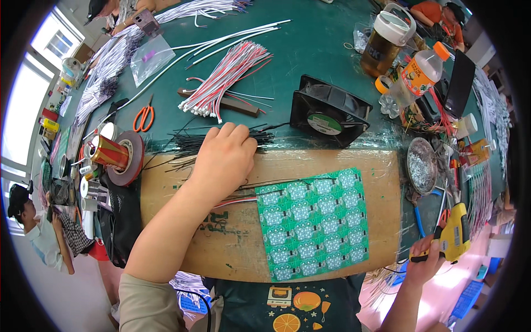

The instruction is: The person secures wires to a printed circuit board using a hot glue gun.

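Left hand (pixel 223 159) lies palm down on a bundle of thin black wires (pixel 221 141) at the far edge of the brown board (pixel 381 188). Fingers (pixel 235 133) are curled over the strands; fingertips are hidden under the hand, so can't tell if they pinch any wire. Part of the bundle is covered by the hand; loose strands fan out left and right of it. A few red and white leads poke out beneath the wrist, ends hidden.

Right hand (pixel 426 263), at the lower right past the board, is wrapped around the grip of a yellow soldering gun (pixel 456 235); its tip is hard to make out against the clutter.

Green LED panel (pixel 312 221) lies flat on the board, between the hands, touching neither. Black fan (pixel 330 110) sits beyond the board, red-and-white wire bundle (pixel 227 80) further back, orange scissors (pixel 144 117) and tape roll (pixel 126 157) to the left. Right rim clutter is distorted and unclear.
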Demonstrator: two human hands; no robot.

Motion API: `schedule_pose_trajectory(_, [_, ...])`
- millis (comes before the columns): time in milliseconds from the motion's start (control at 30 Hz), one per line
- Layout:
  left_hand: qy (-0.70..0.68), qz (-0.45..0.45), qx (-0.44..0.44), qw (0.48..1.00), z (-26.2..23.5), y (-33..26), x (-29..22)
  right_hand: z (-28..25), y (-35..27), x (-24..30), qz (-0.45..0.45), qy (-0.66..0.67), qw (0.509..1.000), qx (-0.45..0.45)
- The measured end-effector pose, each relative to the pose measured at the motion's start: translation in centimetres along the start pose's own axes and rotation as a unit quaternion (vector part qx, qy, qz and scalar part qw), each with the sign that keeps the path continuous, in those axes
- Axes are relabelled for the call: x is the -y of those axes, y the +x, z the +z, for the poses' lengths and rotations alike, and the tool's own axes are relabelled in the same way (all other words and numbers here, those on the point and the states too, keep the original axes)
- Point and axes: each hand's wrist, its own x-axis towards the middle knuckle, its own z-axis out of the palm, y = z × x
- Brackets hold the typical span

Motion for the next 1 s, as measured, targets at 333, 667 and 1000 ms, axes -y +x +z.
schedule_pose_trajectory(333, [-0.188,-0.065,-0.095,0.976,-1.0,-0.5,0.9,3.0,-1.7,1.0,-0.008,0.056,0.996,0.075])
schedule_pose_trajectory(667, [-0.078,0.067,-0.078,0.992,-3.8,-1.1,-0.7,6.4,-4.0,1.9,0.054,0.077,0.987,0.133])
schedule_pose_trajectory(1000, [-0.067,0.148,-0.100,0.982,-4.4,-2.3,-2.5,7.5,-5.0,1.6,0.138,0.069,0.946,0.284])
